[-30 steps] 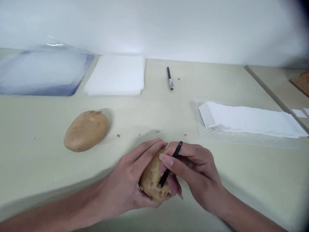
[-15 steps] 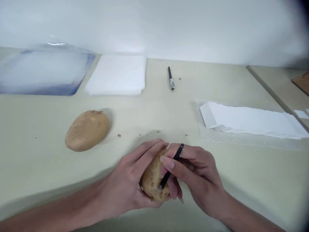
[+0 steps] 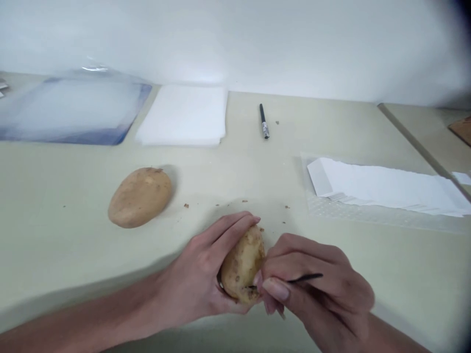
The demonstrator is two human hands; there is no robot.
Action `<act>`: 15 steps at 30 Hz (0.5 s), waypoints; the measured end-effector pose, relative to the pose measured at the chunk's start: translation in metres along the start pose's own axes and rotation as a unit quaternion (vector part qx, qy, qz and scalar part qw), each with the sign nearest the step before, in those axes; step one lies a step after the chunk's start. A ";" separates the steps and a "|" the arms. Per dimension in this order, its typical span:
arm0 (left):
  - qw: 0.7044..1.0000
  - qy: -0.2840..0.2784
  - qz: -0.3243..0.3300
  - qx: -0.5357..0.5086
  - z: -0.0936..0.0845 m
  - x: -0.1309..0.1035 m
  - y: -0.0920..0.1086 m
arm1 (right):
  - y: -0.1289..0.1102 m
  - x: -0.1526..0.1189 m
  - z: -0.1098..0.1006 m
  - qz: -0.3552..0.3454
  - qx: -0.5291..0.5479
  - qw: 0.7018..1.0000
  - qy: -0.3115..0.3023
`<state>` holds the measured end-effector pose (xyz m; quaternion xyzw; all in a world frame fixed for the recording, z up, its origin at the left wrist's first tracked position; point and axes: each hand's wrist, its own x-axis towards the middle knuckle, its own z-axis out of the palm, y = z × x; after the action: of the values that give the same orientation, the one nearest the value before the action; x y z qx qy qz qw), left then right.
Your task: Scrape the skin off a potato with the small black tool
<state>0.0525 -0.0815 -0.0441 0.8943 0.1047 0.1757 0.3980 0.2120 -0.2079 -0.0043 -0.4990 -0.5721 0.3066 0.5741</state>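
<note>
My left hand point(image 3: 204, 262) is wrapped round the left side of a potato point(image 3: 238, 267), holding it just above the table. My right hand point(image 3: 327, 282) pinches a slim black tool point(image 3: 308, 278) between thumb and fingers. The tool's tip meets the potato's skin low on its right side; its exact kind is hard to tell, and fingers cover its middle. A second, larger potato point(image 3: 140, 197) lies on the table to the left, beyond my left forearm.
Dark crumbs point(image 3: 186, 206) dot the table behind the held potato. A black pen point(image 3: 264, 121) lies farther back. White sheets point(image 3: 184, 115) and a blue-edged plastic sleeve point(image 3: 121, 132) lie back left. At right, fanned white paper slips point(image 3: 382, 184) rest on clear plastic.
My right hand has rolled over and shifted right and down, tipping the black tool from steep to nearly level. The left hand still grips the potato. The view has shifted slightly left.
</note>
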 end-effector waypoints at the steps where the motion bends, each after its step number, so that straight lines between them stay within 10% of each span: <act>1: 1.000 0.000 0.000 -0.004 0.000 0.000 0.000 | -0.003 0.000 0.000 0.005 -0.009 1.000 -0.012; 15: 1.000 0.001 0.001 0.008 0.000 -0.001 0.001 | 0.023 0.006 -0.008 0.152 0.253 0.941 0.163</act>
<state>0.0513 -0.0821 -0.0434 0.8972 0.1054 0.1767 0.3907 0.2251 -0.1967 -0.0218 -0.4611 -0.2914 0.4390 0.7140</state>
